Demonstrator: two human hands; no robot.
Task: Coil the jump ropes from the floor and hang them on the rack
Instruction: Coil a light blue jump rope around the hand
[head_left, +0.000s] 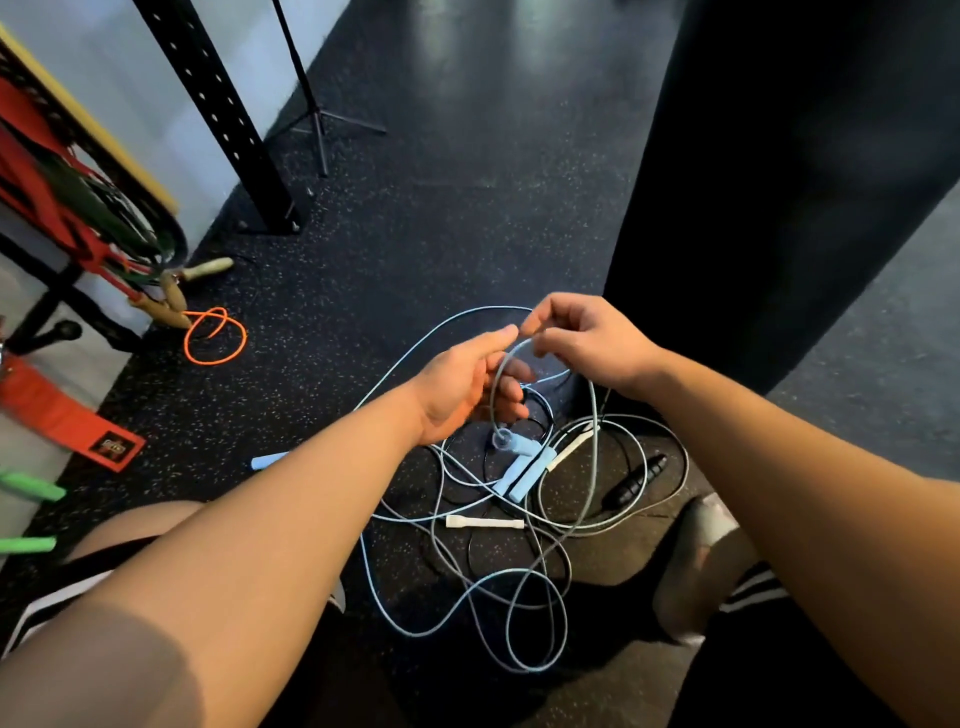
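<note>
Grey-blue rope (594, 405) perhaps in right hand (582, 338)

Dim indoor light, soft glare patches on the far floor (467, 47), wide-angle bending and blur at the edges.

A blue handle (267, 461) lies half hidden behind the left forearm (311, 493). The left edge cuts off the rack (78, 218) and two green handles (31, 491). The left hand's (457, 387) curled fingers (511, 402) hide whether its grip closes on the rope (491, 400).
</note>
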